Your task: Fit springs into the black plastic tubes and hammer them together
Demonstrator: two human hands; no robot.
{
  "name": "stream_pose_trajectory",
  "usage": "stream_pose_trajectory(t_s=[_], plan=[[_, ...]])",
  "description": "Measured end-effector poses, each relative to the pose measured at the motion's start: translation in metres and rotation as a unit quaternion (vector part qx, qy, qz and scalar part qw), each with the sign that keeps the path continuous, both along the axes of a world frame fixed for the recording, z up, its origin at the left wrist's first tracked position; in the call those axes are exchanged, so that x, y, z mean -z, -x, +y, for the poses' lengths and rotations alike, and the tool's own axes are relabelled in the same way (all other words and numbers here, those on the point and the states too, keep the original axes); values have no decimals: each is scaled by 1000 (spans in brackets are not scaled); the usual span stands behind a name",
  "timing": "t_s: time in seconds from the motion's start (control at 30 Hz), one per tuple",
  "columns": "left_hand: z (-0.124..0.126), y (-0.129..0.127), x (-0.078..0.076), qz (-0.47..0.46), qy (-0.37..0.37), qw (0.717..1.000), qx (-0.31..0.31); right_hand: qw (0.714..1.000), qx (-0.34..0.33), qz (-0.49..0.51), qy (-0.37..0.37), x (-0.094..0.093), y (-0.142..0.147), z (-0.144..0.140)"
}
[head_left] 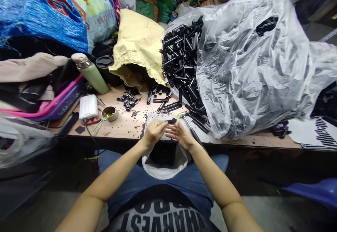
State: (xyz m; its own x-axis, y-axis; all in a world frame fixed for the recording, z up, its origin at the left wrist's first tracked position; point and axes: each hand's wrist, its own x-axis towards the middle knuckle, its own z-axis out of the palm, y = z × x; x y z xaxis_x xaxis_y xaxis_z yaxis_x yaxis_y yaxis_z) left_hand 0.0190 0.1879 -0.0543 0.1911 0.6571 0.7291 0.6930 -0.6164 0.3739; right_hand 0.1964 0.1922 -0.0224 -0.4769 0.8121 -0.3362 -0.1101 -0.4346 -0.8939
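My left hand (155,131) pinches a short black plastic piece (171,121) above the table's front edge. Just right of it, my right hand (181,134) has its fingers stretched out beside the piece, and I see nothing held in it. Beyond the hands lie loose black tubes (172,106) and a pale work plate (151,117). A tool with a yellow-green head and dark handle (193,131) rests close to my right hand. Below both hands, a white bag (158,173) stands open between my knees, dark inside.
A clear plastic bag (244,67) spills many black tubes (181,56) onto the table. Left of it are a yellow sack (139,39), ringed black parts (128,100), a metal cup (112,114), a green bottle (92,74), a white device (88,106) and a pink-rimmed basket (60,97).
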Motion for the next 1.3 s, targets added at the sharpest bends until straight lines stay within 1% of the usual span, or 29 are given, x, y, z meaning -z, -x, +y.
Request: stream_pose_trajectory(t_s=[0.07,0.13,0.2,0.23,0.27,0.3,0.33,0.37,0.4,0.43,0.47,0.5,0.57,0.6,0.63,0.67,0.73,0.83,0.97,1.03,1.13,1.2,1.3], plan=[[-16,-12,1,0,-45,999,20,999,-11,36,30,-1,9,0],[-22,-14,3,-11,-59,997,38,998,-12,48,38,1,12,0],[-15,-8,4,-8,-36,997,61,998,-3,53,35,4,10,1],[-6,-3,2,-10,-13,998,54,999,10,41,23,7,8,2],[6,3,0,-18,17,999,24,1000,27,10,-3,10,5,3],[20,8,-4,-32,48,998,-30,997,46,-42,-48,13,2,4],[34,12,-8,-53,76,991,-97,985,61,-114,-110,18,-1,5],[47,14,-13,-69,105,978,-168,961,67,-196,-182,22,-4,6],[56,15,-18,-72,122,966,-218,925,66,-275,-254,28,-7,7],[59,14,-22,-64,138,962,-227,882,57,-343,-318,33,-9,7],[58,10,-25,-51,151,965,-209,841,46,-394,-368,40,-10,7],[51,4,-28,-34,167,971,-171,806,34,-432,-403,46,-11,7],[24,-14,-29,7,195,978,-72,757,17,-478,-445,58,-11,8],[7,-24,-29,24,210,977,-33,738,12,-493,-460,64,-11,9],[-11,-33,-28,30,223,974,-13,723,7,-505,-471,68,-11,10],[-28,-41,-28,30,235,972,-4,711,2,-515,-478,72,-11,12],[-58,-50,-26,17,253,967,-6,695,-4,-534,-483,75,-12,15],[-86,-48,-23,7,256,967,-5,686,-12,-538,-490,76,-15,21],[-103,-36,-26,0,240,971,-10,691,-9,-501,-521,76,-15,25],[-110,-33,-31,-5,238,971,-15,701,10,-487,-521,75,-12,25],[-123,-31,-38,-5,256,967,-12,720,39,-480,-500,70,-7,22],[-131,-29,-42,-4,265,964,-3,728,49,-482,-485,67,-5,20],[-142,-26,-45,2,252,968,6,747,54,-476,-461,63,-2,19]])
